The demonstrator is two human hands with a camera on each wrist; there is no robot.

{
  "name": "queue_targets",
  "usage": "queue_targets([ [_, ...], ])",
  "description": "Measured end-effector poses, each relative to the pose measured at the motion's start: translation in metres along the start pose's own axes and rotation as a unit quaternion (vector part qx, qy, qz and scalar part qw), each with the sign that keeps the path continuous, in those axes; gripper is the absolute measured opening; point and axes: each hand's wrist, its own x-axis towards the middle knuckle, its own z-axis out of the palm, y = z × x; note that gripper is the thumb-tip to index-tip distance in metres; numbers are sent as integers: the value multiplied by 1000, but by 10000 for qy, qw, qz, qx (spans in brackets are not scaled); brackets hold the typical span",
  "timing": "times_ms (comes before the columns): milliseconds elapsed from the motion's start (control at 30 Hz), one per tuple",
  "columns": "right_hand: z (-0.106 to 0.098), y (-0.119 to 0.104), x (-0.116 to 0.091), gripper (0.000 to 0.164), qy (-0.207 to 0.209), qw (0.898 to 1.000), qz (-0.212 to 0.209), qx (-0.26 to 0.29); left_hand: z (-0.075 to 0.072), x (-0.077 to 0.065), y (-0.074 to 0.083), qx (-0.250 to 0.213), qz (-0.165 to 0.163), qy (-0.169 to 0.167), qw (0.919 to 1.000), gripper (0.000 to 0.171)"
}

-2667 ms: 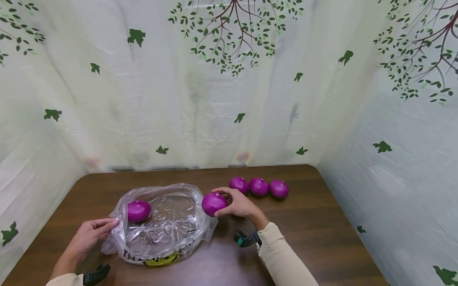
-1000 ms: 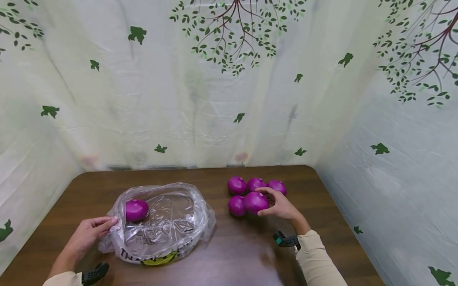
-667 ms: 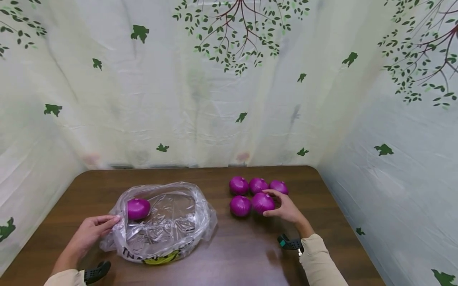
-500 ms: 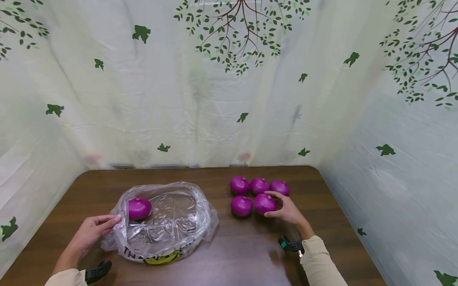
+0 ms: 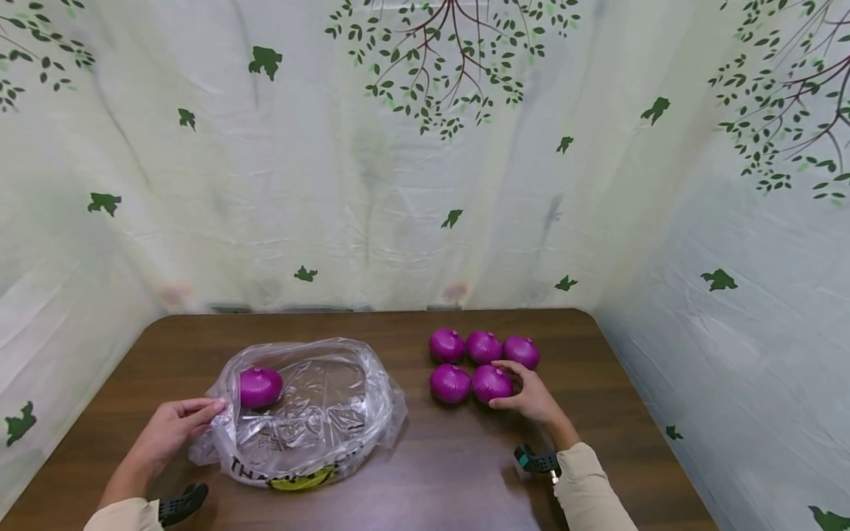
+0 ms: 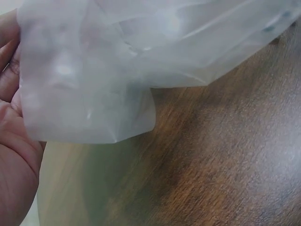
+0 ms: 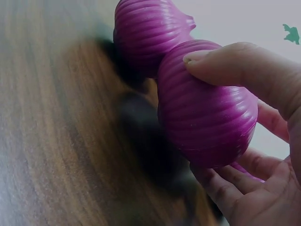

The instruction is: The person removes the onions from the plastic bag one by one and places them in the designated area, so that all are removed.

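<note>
In the head view my left hand (image 5: pixel 162 439) pinches the left edge of a clear plastic bag (image 5: pixel 381 420), whose mouth gapes upward. Inside the bag, near that hand, lies a purple onion (image 5: pixel 260 387). My right hand (image 5: pixel 534 398) grips another purple onion (image 5: pixel 491 383) between thumb and fingers, at the right end of the front row. Close beside it on the left sits a second onion (image 5: pixel 450 383). In the right wrist view the thumb presses the gripped onion (image 7: pixel 204 117) on its ribbed side. The left wrist view shows crumpled plastic (image 6: pixel 84 94) over the palm's edge.
Behind the front row stand three more onions, the leftmost onion (image 5: pixel 446 345) at the back. All rest on a brown wooden table (image 5: pixel 458 472). A pale curtain (image 5: pixel 398 184) with leaf prints encloses the table's far side and flanks.
My right hand has carried the onion from the bag's right rim to the right and down into the front row. The left hand keeps its hold on the bag.
</note>
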Motion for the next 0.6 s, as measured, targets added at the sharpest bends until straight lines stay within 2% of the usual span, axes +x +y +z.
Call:
queue_targets([
  [200,2,-24,-8,60,-13,9998,-203,57,-1,1,-2,-77,-35,-33,10000,45],
  [300,5,-26,-10,60,48,9998,-104,169,0,1,-3,-110,-2,-22,9999,43],
  [433,6,-20,-9,62,128,9992,37,390,1,1,-4,-139,23,-21,9999,42],
  [600,8,8,-2,64,291,9987,88,412,-1,2,0,-65,-91,-106,9999,46],
])
